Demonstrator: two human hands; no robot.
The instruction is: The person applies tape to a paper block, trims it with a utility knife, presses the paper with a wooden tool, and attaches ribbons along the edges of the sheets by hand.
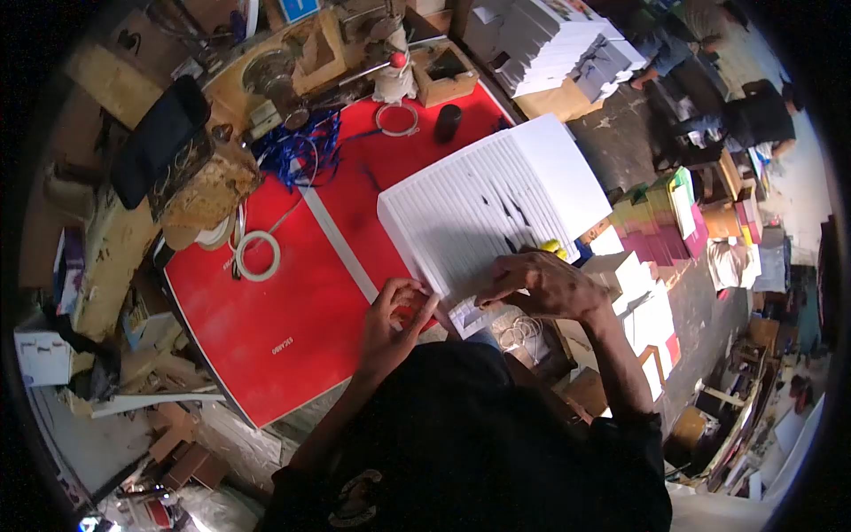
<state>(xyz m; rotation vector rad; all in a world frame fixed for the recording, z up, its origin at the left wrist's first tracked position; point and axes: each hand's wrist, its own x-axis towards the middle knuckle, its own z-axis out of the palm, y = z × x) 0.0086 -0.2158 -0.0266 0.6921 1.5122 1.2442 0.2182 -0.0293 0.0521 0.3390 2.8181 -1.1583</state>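
A thick stack of white sheets [461,208] lies at a slant on the red table, its layered edges showing as lines with several dark marks. My left hand [394,324] is beside the stack's near corner, fingers curled and thumb apart, with nothing visible in it. Over the near right side of the stack, my right hand [554,285] has its fingers bent down and together; whatever they hold is hidden. Just below those fingertips is a small white folded piece [466,316]. A yellow object [554,249] shows behind the right hand's knuckles.
The red tabletop [266,328] carries a tape roll [258,256], blue strips [306,151], a dark cylinder [448,122] and a wooden box [443,75]. Paper piles [558,44] stand behind. Coloured stacks [660,217] are at right, where another person [762,115] is.
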